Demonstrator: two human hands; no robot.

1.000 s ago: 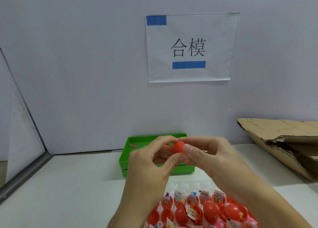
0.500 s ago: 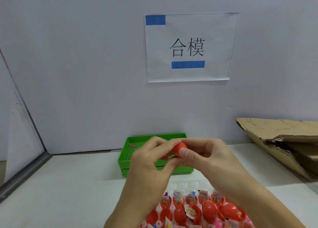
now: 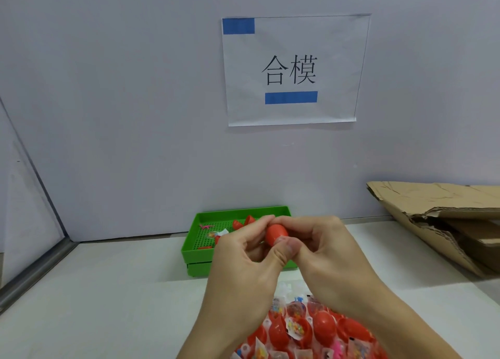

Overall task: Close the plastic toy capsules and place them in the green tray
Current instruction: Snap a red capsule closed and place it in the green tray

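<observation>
Both hands hold one red plastic capsule [image 3: 276,233] in the air in front of the green tray [image 3: 194,250]. My left hand [image 3: 243,261] pinches it from the left with thumb and fingertips. My right hand [image 3: 322,253] grips it from the right, thumb pressed on its lower end. The tray stands against the back wall and holds a few red capsule pieces [image 3: 242,222] and small toy bits. A pile of open red capsules with toys [image 3: 305,331] lies on the table below my wrists, partly hidden by them.
Flattened cardboard [image 3: 443,218] lies at the right against the wall. A paper sign [image 3: 293,70] is taped on the wall above the tray. A metal rail [image 3: 35,272] runs along the table's left edge.
The hands have stayed together on the red capsule and turned it slightly. The view has tilted a little, showing more of the tray's inside.
</observation>
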